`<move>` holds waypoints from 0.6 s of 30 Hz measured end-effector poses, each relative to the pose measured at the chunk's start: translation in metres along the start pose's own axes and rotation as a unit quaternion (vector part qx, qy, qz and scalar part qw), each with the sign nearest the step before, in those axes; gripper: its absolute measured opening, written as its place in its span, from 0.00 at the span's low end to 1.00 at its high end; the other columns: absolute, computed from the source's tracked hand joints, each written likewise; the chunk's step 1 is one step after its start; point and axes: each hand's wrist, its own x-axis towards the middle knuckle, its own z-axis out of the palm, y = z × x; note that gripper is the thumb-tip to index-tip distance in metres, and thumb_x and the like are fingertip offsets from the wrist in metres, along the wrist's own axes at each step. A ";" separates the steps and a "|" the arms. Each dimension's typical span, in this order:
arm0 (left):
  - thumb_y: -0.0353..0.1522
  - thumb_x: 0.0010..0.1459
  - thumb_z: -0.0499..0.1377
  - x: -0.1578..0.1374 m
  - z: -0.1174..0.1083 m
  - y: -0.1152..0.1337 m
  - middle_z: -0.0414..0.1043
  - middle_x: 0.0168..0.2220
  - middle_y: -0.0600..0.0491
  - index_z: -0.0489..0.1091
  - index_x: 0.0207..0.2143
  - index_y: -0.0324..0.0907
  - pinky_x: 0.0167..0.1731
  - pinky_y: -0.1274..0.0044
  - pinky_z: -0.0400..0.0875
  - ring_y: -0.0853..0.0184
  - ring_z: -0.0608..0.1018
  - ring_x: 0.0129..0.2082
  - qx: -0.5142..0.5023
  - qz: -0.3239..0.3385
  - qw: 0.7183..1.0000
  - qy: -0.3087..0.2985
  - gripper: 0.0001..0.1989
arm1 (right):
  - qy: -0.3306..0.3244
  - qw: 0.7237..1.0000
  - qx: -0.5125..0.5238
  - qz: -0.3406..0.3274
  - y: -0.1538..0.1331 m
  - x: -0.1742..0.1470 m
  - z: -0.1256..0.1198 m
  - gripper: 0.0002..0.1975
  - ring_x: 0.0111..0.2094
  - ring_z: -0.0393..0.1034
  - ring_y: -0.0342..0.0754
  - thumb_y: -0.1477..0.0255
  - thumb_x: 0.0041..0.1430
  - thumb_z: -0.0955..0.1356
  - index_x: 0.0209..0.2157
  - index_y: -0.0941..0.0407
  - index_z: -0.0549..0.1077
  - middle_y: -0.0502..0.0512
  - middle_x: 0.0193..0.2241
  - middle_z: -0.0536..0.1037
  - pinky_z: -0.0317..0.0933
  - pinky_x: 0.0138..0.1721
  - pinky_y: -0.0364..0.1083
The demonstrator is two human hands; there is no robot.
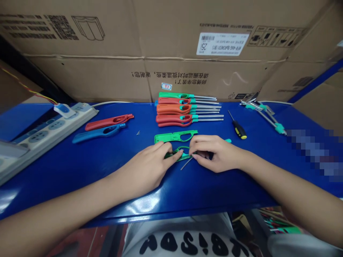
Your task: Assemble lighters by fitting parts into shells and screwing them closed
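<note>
My left hand is closed on a green lighter casing half, pinning it near the blue table top with thumb and fingers. Teal parts show inside the casing, partly covered by my fingertips. At its other end my right hand is closed in a pinch; what its fingertips hold is hidden. A thin metal rod sticks out below those fingertips, and a teal tip shows behind the hand. Just beyond my hands lies another green casing half, its inner side up.
Several assembled long-necked lighters lie stacked behind. Left are a red casing, a blue casing, tiny metal pieces and a power strip. Right are a screwdriver and metal tubes with teal parts. Cardboard stands behind.
</note>
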 end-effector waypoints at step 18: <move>0.31 0.70 0.53 -0.001 -0.014 0.001 0.82 0.46 0.51 0.79 0.47 0.44 0.41 0.69 0.80 0.59 0.82 0.42 -0.004 -0.005 0.999 0.043 0.14 | -0.013 1.000 0.001 -0.005 0.001 -0.002 -0.010 0.07 0.27 0.66 0.40 0.74 0.65 0.66 0.38 0.58 0.76 0.56 0.33 0.78 0.63 0.31 0.41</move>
